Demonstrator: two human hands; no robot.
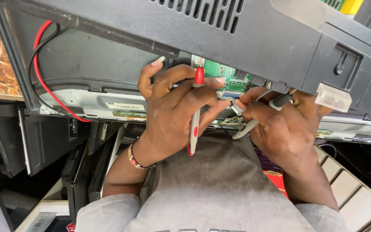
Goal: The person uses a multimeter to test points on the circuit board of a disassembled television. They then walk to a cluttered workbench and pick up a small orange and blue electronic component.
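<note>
From the head camera we look down at our two hands working on the back of a flat screen set (245, 38). Its black back cover is lifted, and at 12 o'clock from our hands a green circuit board (220, 71) peeks out from under it.

Our left hand (172, 107) holds a red and white test probe (195, 114). The fingers are curled around it, and the red tip end points up at the green board. The thumb and first finger stick up at 11 o'clock and touch the edge of the black cover.

Our right hand (280, 124) is at 3 o'clock from the left one. Its fingers are closed on a grey-handled tool (258, 116) that slants from 2 o'clock down to 8 o'clock. We cannot tell just what kind of tool it is. Its fingertips pinch near a small plug at the bottom of the board.

We think the step in hand is checking a spot on the board with the probe. The next move calls for a very steady, small touch, because the parts there are tiny and close together.

Both wrists bend up toward the set. A beaded bracelet (136, 159) sits on the left wrist. A red and black wire pair (39, 77) loops at 9 o'clock.
</note>
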